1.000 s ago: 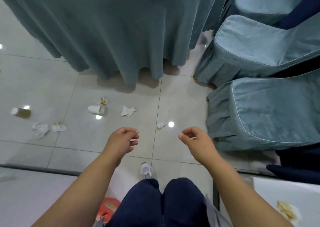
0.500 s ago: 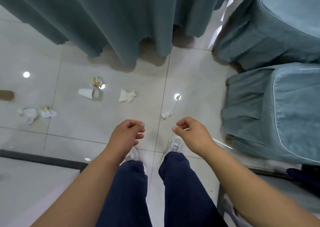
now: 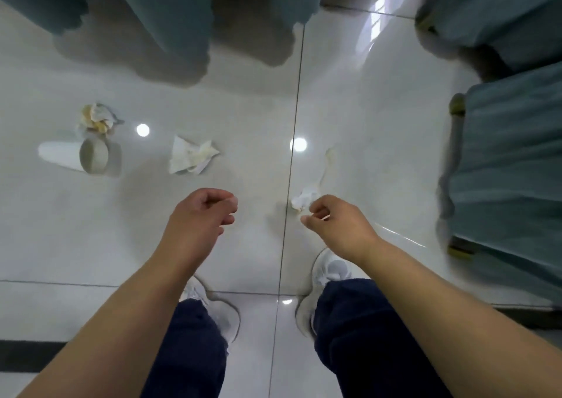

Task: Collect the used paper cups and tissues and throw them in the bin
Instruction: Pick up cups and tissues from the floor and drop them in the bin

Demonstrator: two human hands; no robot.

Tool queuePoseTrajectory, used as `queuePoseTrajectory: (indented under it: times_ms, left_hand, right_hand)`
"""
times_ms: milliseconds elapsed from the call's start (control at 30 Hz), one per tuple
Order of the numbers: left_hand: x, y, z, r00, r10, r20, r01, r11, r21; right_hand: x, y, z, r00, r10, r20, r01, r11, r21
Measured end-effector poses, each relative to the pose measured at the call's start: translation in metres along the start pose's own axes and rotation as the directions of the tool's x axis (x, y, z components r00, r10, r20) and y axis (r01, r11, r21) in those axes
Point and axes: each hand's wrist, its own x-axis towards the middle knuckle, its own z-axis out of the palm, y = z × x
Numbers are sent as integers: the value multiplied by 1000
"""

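Paper cup (image 3: 73, 156), white, lies on its side on the glossy tiled floor (image 3: 380, 124), with a yellow-stained tissue (image 3: 95, 118) just beside its rim and a crumpled tissue (image 3: 191, 156) near its mouth. A small tissue wad (image 3: 304, 200) lies just beside the right hand (image 3: 337, 224), which is loosely curled and empty. The left hand (image 3: 202, 215) is likewise released. A teal tablecloth (image 3: 170, 8) and covered chairs (image 3: 511, 154) hem the litter.

The person is wearing dark navy trousers (image 3: 359, 343) and white trainers (image 3: 333, 268); both forearms (image 3: 425, 282) are showing bare.
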Motion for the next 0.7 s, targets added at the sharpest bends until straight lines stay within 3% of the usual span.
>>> queuePoseTrajectory:
  times_ms: [100, 233, 367, 467, 567, 700]
  left_hand:
    - [47, -26, 16, 1000, 14, 18, -15, 999, 43]
    - [106, -38, 39, 990, 98, 99, -116, 971, 207]
    - [158, -36, 56, 976, 213, 37, -216, 945, 244]
    - [188, -41, 73, 964, 260, 59, -266, 915, 302]
    - [210, -44, 89, 955, 285, 86, -297, 896, 331]
    - [217, -54, 101, 953, 291, 84, -303, 906, 296]
  right_hand:
    - [41, 19, 17, 997, 11, 78, 10, 964, -264]
    - [104, 35, 21, 995, -85, 46, 97, 862, -497]
    - [158, 58, 30, 987, -156, 28, 122, 637, -761]
    - [184, 81, 50, 974, -199, 112, 202, 520, -830]
    - [201, 92, 66, 966, -231, 114, 220, 508, -833]
    - [206, 100, 74, 961, -275, 1, 176, 613, -770]
